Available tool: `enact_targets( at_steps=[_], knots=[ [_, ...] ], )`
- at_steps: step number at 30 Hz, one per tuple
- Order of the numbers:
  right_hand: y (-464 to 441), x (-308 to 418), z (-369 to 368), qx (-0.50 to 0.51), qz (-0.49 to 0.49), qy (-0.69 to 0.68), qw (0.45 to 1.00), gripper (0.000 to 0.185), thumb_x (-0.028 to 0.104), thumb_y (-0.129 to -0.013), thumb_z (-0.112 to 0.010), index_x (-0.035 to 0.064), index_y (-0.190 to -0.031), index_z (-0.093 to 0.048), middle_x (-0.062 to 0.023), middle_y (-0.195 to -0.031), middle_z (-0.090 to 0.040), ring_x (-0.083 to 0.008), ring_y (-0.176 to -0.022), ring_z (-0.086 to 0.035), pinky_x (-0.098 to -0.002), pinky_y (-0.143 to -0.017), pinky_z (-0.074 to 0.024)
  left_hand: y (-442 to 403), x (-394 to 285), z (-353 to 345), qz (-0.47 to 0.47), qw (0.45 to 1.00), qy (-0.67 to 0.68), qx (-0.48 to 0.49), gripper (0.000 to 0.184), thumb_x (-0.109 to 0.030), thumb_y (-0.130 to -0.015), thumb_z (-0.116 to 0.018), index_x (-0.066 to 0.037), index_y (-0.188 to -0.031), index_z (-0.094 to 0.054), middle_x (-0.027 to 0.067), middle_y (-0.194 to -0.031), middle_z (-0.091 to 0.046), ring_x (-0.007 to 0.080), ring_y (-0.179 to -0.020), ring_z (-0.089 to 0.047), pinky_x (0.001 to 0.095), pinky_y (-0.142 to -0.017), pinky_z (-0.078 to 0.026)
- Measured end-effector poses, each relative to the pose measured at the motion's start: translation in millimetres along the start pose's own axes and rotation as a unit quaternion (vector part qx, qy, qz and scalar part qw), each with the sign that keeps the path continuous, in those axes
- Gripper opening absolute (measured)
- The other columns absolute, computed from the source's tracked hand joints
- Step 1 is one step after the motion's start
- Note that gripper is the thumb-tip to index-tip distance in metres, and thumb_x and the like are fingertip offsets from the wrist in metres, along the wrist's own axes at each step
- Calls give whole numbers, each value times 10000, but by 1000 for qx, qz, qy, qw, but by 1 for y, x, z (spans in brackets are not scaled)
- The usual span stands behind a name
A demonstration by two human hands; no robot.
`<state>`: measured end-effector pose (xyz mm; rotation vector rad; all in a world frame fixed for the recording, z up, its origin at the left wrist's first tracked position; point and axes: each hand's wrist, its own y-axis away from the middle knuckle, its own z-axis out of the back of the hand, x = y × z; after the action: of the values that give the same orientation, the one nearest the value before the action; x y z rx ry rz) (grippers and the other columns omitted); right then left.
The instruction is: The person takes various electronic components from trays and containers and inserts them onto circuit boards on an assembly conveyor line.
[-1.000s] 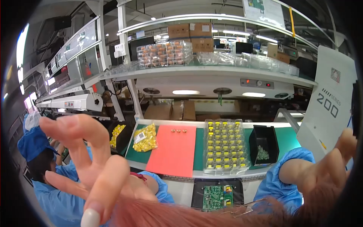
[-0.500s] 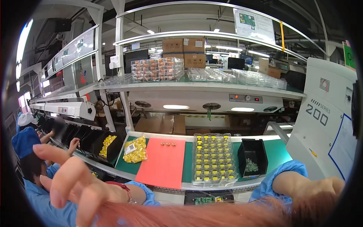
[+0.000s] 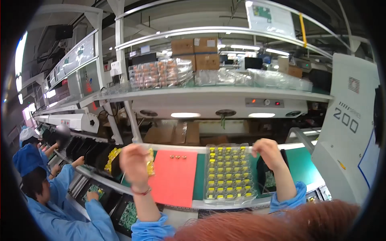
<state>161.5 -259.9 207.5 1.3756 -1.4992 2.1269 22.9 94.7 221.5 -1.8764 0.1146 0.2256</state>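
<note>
My left hand point(image 3: 134, 165), smeared by motion, is raised in front of the bag of yellow parts point(image 3: 150, 162) and hides most of it. Its fingers are too blurred to read. Loosely bent and pointing left, the fingers of my right hand point(image 3: 268, 152) show nothing between them. That hand is by the upper right corner of a clear plastic tray point(image 3: 228, 170) filled with rows of yellow-topped parts. Behind my right wrist stands a black bin point(image 3: 263, 176) of small green parts, partly hidden. Several small brass-coloured pieces point(image 3: 177, 157) lie on a red sheet point(image 3: 173, 180) between my hands.
A shelf point(image 3: 225, 93) with clear trays and stacked orange parts spans the back. At the right stands a white machine point(image 3: 350, 120). Two co-workers sit at the left; the nearer person point(image 3: 44, 201) reaches over circuit boards point(image 3: 128, 215). Black bins point(image 3: 90, 150) line that side.
Both hands have come away from close by my head and out over the bench, the left rightward and the right leftward. The camera view has shifted slightly.
</note>
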Motion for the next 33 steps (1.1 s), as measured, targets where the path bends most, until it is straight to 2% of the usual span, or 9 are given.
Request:
enact_targets(
  at_steps=[2, 4, 6, 12, 16, 23, 26, 29, 33],
  knots=[
    [-8, -74, 19, -39, -118, 120, 985, 172, 179, -868, -570, 15, -868, -622, -55, -752, -620, -129, -726, -568, -263, -684, -456, 15, 32, 5, 155, 942, -280, 98, 228, -123, -865, -539, -3, -1052, -586, 64, -859, -595, 155, -782, -579, 281, -710, -476],
    [4, -142, 40, -50, -178, 282, 941, 181, 168, -852, -581, -3, -856, -640, -41, -735, -631, -101, -690, -571, -249, -634, -460, 36, 77, 36, 272, 842, -400, 239, 303, -173, -820, -610, 24, -1050, -590, 133, -896, -612, 209, -823, -602, 302, -745, -479],
    [18, -173, 56, -58, -183, 349, 917, 156, 141, -830, -591, -5, -852, -644, -72, -738, -651, -123, -652, -594, -265, -617, -470, 69, 119, 101, 283, 718, -552, 317, 313, -167, -803, -610, 31, -1046, -594, 187, -912, -607, 284, -821, -604, 347, -758, -486],
    [18, -192, 61, -92, -205, 371, 901, 142, 95, -799, -607, -11, -890, -633, -109, -740, -659, -176, -672, -640, -282, -629, -496, 105, 188, 180, 359, 628, -630, 282, 333, -199, -787, -621, -7, -1056, -577, 192, -995, -583, 349, -939, -556, 396, -864, -451],
    [13, -218, 61, -106, -147, 461, 869, 145, 124, -763, -588, 32, -860, -647, -169, -808, -651, -303, -753, -645, -358, -682, -512, 137, 243, 146, 266, 693, -588, 322, 427, -247, -782, -635, -45, -1136, -508, 184, -1164, -497, 358, -1088, -467, 416, -929, -404],
    [-13, -238, 61, -141, -198, 539, 806, 144, 166, -765, -587, 56, -824, -658, -156, -776, -645, -340, -775, -620, -422, -694, -501, 172, 291, 120, 266, 641, -654, 301, 735, -498, -760, -625, -114, -1332, -370, 143, -1321, -340, 353, -1255, -258, 506, -1029, -204],
    [-30, -244, 49, -134, -171, 541, 813, 195, 243, -787, -590, 63, -823, -658, -145, -796, -649, -331, -776, -623, -421, -691, -504, 171, 295, 118, 276, 643, -661, 270, 734, -501, -743, -646, -100, -1305, -399, 144, -1316, -343, 349, -1235, -276, 499, -1019, -232],
    [-54, -235, 16, -113, -251, 613, 740, 388, 422, -809, -559, 49, -840, -662, -159, -842, -653, -320, -812, -633, -421, -699, -507, 160, 296, 121, 282, 645, -671, 233, 692, -492, -729, -666, -79, -1244, -459, 155, -1280, -378, 339, -1199, -313, 483, -1004, -268],
    [-75, -246, 10, -118, -303, 637, 699, 443, 450, -770, -602, 21, -862, -662, -169, -845, -654, -328, -821, -637, -413, -708, -509, 162, 302, 149, 237, 666, -667, 237, 605, -455, -739, -673, -53, -1165, -522, 164, -1171, -456, 337, -1092, -402, 440, -958, -336]
  ],
)
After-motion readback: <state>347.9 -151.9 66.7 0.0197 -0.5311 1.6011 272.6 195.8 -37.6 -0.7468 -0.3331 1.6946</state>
